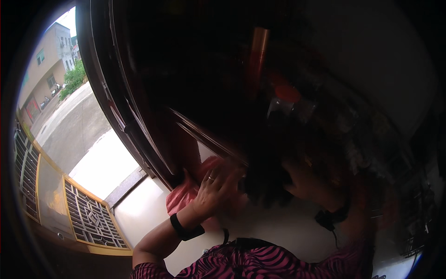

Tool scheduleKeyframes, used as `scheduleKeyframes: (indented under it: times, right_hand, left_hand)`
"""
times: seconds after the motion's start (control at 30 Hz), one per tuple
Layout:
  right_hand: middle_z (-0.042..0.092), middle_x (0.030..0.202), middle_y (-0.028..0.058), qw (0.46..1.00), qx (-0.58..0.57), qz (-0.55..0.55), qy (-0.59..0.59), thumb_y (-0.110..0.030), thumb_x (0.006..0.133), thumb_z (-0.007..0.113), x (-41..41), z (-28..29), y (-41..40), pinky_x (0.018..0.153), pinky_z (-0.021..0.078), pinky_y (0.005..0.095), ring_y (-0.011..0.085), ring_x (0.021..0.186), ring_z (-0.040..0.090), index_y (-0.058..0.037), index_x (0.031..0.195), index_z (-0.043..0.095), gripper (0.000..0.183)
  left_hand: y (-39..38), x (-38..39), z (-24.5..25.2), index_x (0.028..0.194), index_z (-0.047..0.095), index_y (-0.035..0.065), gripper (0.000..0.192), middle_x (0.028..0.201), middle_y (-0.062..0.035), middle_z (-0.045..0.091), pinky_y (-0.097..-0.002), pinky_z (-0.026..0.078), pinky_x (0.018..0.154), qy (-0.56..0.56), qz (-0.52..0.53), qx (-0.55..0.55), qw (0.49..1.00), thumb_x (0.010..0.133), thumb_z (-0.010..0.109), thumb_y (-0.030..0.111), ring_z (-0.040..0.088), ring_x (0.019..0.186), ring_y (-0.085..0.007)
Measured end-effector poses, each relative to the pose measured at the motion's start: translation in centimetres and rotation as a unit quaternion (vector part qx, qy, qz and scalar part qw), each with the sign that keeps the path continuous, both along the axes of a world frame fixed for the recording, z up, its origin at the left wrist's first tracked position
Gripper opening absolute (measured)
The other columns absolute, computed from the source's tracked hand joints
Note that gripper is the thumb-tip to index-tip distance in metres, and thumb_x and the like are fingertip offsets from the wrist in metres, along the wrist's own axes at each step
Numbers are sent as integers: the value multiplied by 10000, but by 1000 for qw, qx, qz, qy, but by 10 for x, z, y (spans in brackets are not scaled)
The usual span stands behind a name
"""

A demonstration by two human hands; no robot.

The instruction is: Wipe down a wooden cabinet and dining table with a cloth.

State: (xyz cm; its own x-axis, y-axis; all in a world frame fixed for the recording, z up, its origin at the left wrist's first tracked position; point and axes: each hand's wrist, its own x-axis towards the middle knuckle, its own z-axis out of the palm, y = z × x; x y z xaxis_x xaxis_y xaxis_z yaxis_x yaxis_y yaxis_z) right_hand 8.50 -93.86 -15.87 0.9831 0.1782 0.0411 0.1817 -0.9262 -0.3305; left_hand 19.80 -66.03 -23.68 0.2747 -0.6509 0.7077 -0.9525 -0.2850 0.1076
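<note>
My left hand, with a ring and a black wristband, lies over a crumpled pink-red plastic bag. Its fingertips fade into shadow, so whether they grip the bag is unclear. To the right, in deep shade, my right hand reaches up and left. A dark, soft-edged thing fills the space between both hands; its kind cannot be made out. The right fingers are at its edge, but any hold on it is hidden by the dark.
Beyond the hands stand a gold-and-red cylinder and a container with a red lid, both dim. A dark wooden edge runs towards the bag. At left, a metal grille door borders a doorway onto a sunlit road.
</note>
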Motion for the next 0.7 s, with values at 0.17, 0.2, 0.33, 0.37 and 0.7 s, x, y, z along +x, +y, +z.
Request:
scheduleKeyframes:
  times: [0.17, 0.2, 0.33, 0.37, 0.7]
  right_hand:
    - [618, 1130, 182, 980, 178, -81, -38, -129, 833, 640, -17, 3, -44, 840, 507, 381, 312, 967, 633, -78, 1265, 520, 451]
    - [617, 1145, 174, 959, 249, -129, -45, -136, 850, 622, -16, 2, -58, 853, 503, 380, 302, 976, 634, -100, 1284, 520, 447]
    - [594, 1204, 154, 975, 161, -81, -128, -109, 849, 603, 12, -5, -75, 925, 476, 390, 289, 1074, 600, -121, 1331, 492, 495]
    - [569, 1247, 145, 978, 8, 7, -210, -98, 840, 601, 19, -5, -61, 965, 453, 405, 289, 1130, 567, -124, 1351, 471, 528]
    - [511, 1336, 166, 955, 187, 207, -105, -52, 817, 587, 93, -79, -77, 1052, 378, 450, 345, 1282, 434, -49, 1227, 577, 410]
  left_hand:
    - [-71, 6, 20, 1299, 536, 95, 575, 1268, -144, 544, -512, 336, 1039, -6, 10, -44, 999, 809, 655, 371, 492, 1219, -335]
    - [-80, 7, 20, 1274, 561, 99, 573, 1216, -126, 575, -486, 350, 1010, -7, 19, -46, 999, 806, 638, 419, 523, 1165, -319]
    - [-96, 24, -1, 1117, 663, 117, 526, 985, -65, 649, -418, 401, 870, -92, 40, -119, 988, 803, 569, 529, 589, 919, -273]
    - [-98, 25, -3, 1060, 683, 121, 499, 941, -57, 651, -417, 410, 843, -119, 34, -136, 983, 807, 554, 531, 589, 867, -268]
    - [-98, 24, 6, 929, 662, 75, 727, 841, -70, 613, -393, 407, 751, -125, 45, -85, 987, 952, 176, 616, 559, 748, -260]
